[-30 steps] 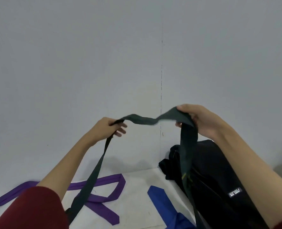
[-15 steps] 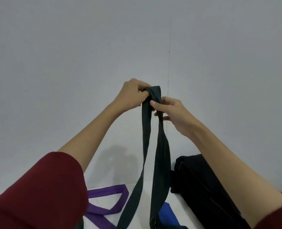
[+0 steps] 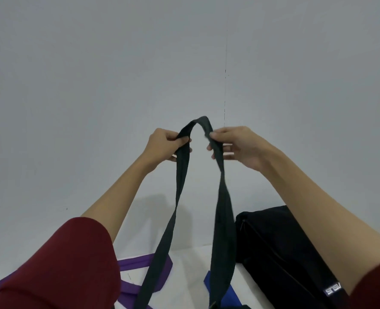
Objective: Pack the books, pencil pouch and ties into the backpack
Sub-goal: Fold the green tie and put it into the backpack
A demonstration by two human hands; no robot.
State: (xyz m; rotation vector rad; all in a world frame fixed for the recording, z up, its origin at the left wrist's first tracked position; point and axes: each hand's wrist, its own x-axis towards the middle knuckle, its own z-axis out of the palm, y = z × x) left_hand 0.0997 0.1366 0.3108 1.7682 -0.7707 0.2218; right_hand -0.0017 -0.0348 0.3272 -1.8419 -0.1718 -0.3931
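Dark tie doubled over, hands parting!

Left hand (image 3: 165,144) and right hand (image 3: 235,144) each pinched the long dark fabric tie (image 3: 180,175); they'd spread since meeting, halves dangling above the counter (image 3: 191,264) beside the black fabric backpack (image 3: 280,253), unpacked.

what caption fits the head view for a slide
Both hands, left hand and right hand, pinch a dark tie folded over in the air beside the black backpack.
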